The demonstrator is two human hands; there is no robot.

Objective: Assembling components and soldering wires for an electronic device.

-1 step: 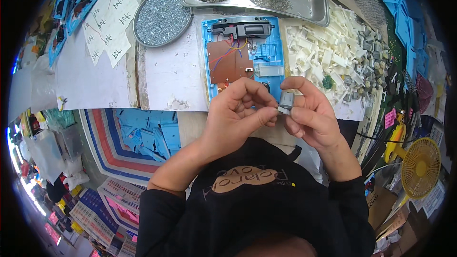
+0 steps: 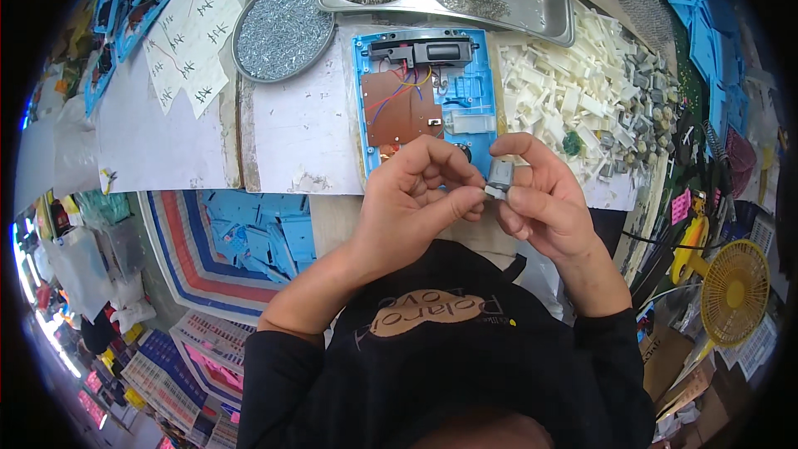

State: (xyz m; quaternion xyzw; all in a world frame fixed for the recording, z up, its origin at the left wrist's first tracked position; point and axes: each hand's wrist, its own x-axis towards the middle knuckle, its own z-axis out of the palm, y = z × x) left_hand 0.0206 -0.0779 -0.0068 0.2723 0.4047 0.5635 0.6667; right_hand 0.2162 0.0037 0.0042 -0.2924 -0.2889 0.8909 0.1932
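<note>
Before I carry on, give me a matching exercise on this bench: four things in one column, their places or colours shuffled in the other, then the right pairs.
Things:
1. small grey part
2. brown board
3. round dish of small metal pieces
4. fan

Places or colours:
A. yellow
B. left of the divided metal tray
C. in the fingers of the right hand
D. inside the blue casing

Pairs: 1-C, 2-D, 3-B, 4-A

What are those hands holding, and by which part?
The right hand holds a small grey motor-like part near its whitish lower end; the left hand pinches at that end.
</note>
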